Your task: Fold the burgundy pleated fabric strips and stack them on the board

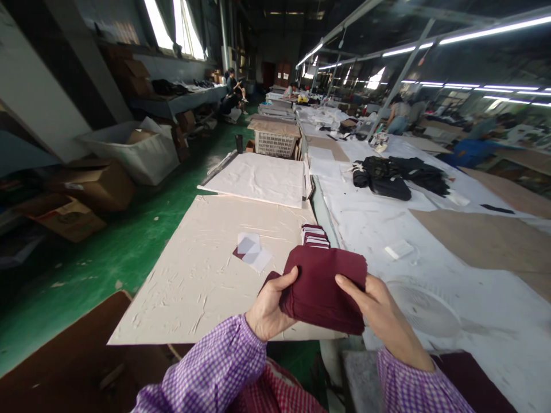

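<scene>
Both my hands hold a thick stack of maroon fabric pieces (322, 287) above the near edge of a cream-covered table (193, 275). My left hand (269, 310) grips the stack's left edge, thumb on top and fingers wrapped under. My right hand (383, 315) clasps the right side, with its thumb laid across the top. Just behind the stack, a smaller pile of maroon pieces with white labels (315, 235) rests on the table. A few white paper slips over a maroon scrap (252, 251) lie to the left.
A long white table (430, 252) runs on the right with a heap of black garments (398, 175), a small white block (399, 249) and brown board (486, 238). White sheets (258, 178) and a plastic crate (275, 143) lie ahead. Cardboard boxes (90, 183) line the green floor. People work far off.
</scene>
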`<move>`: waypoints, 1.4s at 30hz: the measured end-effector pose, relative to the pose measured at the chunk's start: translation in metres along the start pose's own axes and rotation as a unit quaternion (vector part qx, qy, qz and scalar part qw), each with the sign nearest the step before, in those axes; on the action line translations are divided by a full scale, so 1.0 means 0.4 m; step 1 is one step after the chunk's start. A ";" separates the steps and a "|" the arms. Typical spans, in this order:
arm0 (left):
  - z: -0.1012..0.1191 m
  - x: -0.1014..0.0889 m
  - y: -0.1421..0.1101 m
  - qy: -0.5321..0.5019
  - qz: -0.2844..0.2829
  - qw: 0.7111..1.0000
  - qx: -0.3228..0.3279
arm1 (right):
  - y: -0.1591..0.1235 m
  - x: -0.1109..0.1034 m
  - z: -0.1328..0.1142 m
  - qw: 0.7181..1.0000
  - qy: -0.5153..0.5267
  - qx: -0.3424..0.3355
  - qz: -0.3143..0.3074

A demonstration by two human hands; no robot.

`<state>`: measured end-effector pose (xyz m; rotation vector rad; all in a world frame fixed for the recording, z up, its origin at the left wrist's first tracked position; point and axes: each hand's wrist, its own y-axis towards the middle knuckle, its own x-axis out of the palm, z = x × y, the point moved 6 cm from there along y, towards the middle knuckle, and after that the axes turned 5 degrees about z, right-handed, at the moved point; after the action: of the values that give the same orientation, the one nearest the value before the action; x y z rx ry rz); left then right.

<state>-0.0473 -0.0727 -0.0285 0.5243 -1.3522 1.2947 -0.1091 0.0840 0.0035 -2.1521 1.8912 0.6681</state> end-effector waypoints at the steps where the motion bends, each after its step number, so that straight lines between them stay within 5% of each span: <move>1: 0.004 0.002 -0.002 -0.003 0.009 1.000 0.006 | 0.006 0.004 -0.033 0.999 -0.037 -0.025 0.006; 5: 0.035 0.021 -0.017 -0.011 0.032 0.998 0.051 | -0.031 0.002 -0.191 0.952 -0.155 -0.221 0.147; 10: 0.051 0.044 -0.041 -0.028 0.021 0.998 0.052 | -0.116 0.111 -0.256 0.926 -0.156 -0.339 -0.054; 13: 0.053 0.053 -0.052 -0.048 0.002 0.997 0.058 | -0.129 0.141 -0.254 0.914 -0.188 -0.355 -0.059; 23: 0.059 0.043 -0.068 -0.036 -0.009 0.996 0.079 | -0.127 0.153 -0.246 0.944 -0.118 -0.294 -0.089; 32: 0.057 0.044 -0.069 -0.039 -0.020 0.995 0.085 | -0.140 0.178 -0.254 0.944 -0.135 -0.299 -0.033; 42: 0.065 0.064 -0.074 -0.063 -0.030 0.995 0.070 | -0.115 0.138 -0.220 0.987 -0.051 -0.151 0.003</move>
<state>-0.0385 -0.0951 0.0119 0.7485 -1.3445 1.3318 -0.0420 0.0043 0.0491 -2.2337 1.8450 1.1073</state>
